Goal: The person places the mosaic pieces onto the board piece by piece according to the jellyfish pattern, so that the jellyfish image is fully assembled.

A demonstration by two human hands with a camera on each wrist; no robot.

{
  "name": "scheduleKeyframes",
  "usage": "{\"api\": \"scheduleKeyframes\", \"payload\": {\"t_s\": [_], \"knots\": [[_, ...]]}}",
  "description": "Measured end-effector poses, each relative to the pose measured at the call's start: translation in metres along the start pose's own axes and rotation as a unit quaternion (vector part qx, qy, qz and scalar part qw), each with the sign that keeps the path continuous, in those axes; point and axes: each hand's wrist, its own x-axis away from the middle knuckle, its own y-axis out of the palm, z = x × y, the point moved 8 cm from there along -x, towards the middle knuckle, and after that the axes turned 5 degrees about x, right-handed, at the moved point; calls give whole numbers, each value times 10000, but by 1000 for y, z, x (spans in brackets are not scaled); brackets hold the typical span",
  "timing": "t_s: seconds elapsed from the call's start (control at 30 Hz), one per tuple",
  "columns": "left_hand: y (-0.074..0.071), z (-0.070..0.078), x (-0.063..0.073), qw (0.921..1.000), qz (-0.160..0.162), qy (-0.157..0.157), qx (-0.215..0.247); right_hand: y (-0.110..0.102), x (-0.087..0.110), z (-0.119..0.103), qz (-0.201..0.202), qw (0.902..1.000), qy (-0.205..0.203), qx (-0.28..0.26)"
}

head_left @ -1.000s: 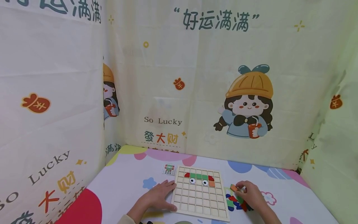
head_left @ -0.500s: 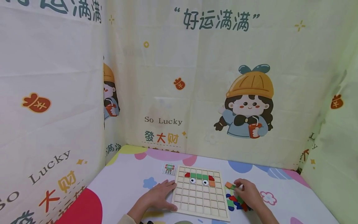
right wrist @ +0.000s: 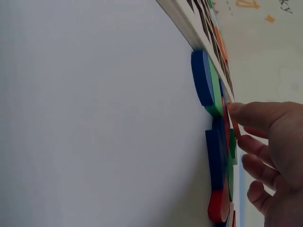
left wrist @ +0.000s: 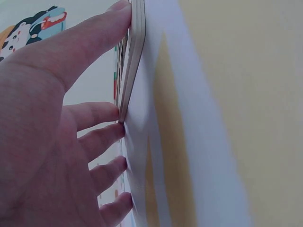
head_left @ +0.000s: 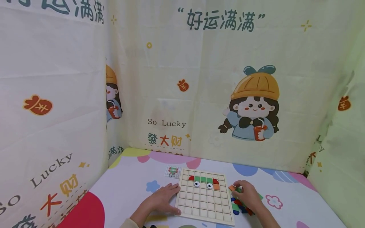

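Note:
A wooden grid board (head_left: 196, 202) lies on the table, with red, green and orange blocks and two eye pieces (head_left: 209, 186) set in its upper rows. My left hand (head_left: 163, 198) is spread along the board's left edge, thumb at the near corner; in the left wrist view the fingertips and thumb touch the board's side (left wrist: 135, 52). Right of the board, my right hand (head_left: 248, 193) pinches an orange block (head_left: 232, 188) between thumb and fingers. In the right wrist view the thumb (right wrist: 241, 111) overlaps that block, close to the board's edge.
Beneath and beside the right hand lies a pile of blue, green and red blocks (head_left: 235, 207), right against the board. A small pattern card (head_left: 172, 171) sits at the board's far left corner. Printed cloth walls (head_left: 199, 95) stand behind the table and at both sides.
My right hand has shifted left toward the board, its fingers now at the orange block, which has also moved left. A green piece now shows right of the hand. The left hand stays put.

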Motion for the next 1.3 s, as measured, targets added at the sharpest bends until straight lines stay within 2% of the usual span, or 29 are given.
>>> {"api": "scheduleKeyframes", "payload": {"t_s": [0.5,0.77,0.97,1.1,1.3], "knots": [[-1,0,1,10000,16,37,-85,0,-1,-10,160,9995,-193,170],[0,1,2,9999,21,55,-96,4,-2,-27,165,9992,-262,-271],[-3,3,5,9993,101,296,-205,11,0,-47,110,9965,-568,-597],[-4,3,6,9992,115,332,-209,16,1,-58,7,9945,-727,-758],[-3,1,5,9995,78,256,-152,22,1,-66,-57,9951,-819,-553]]}}
